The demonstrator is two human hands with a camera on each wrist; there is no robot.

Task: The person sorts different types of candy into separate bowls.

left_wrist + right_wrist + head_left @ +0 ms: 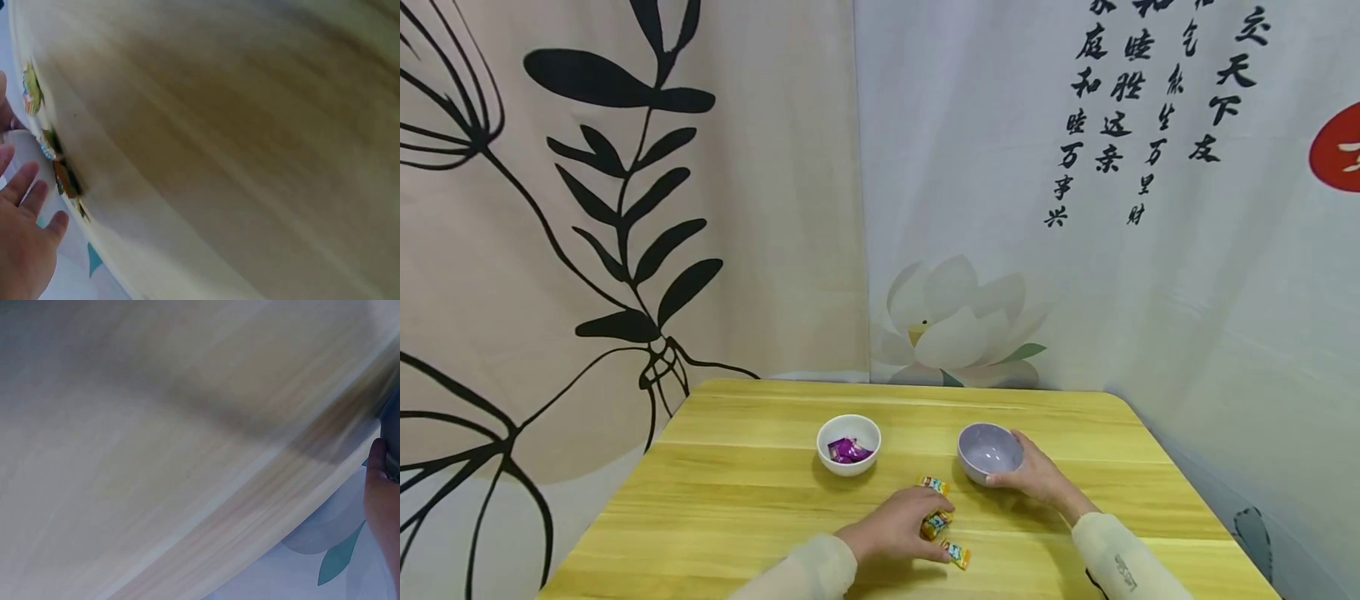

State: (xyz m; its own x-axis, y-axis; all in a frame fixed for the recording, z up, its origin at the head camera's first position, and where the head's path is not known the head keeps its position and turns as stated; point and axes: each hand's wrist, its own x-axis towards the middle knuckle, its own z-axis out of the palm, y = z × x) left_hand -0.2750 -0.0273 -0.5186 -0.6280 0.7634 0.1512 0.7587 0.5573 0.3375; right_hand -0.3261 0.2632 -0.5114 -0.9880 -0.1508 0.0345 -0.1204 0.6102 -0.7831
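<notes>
In the head view my right hand (1037,475) holds a lavender bowl (989,450) by its side, thumb at the near wall. The right wrist view catches only part of that hand, its thumb against the bowl's dark edge (392,434). My left hand (898,525) hovers over several yellow wrapped candies on the table, fingers spread. One candy (933,483) lies beyond the fingers, another (936,524) between fingers and thumb, and a third (956,553) by the thumb tip. Spread fingers (28,187) appear beside the candies in the left wrist view; contact is unclear.
A white bowl (848,422) with purple wrapped candies (848,451) inside stands left of the lavender bowl. Both bowls are on a wood-grain table (737,467). Behind its far edge hangs a printed cloth (790,208) with plants and writing.
</notes>
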